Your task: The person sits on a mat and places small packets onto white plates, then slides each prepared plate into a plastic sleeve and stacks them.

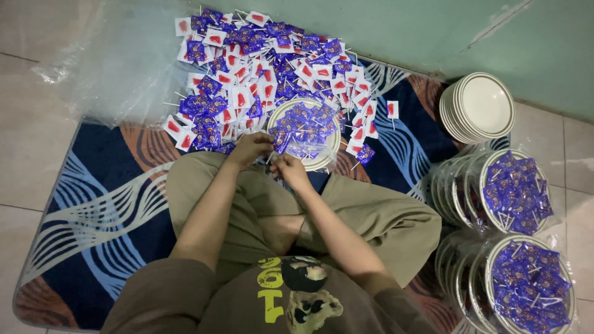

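Wrapping the sweet-filled white round plate (pixel 304 133) in clear plastic film, both hands (pixel 250 149) (pixel 289 168) together pinching its near edge; next likely needs sealing.

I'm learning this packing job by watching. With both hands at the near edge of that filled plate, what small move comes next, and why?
Probably pull the clear wrap closed over the plate. Both the left hand and the right hand pinch at its near rim, the plate is heaped with lollipops, and the plates at right are wrapped.
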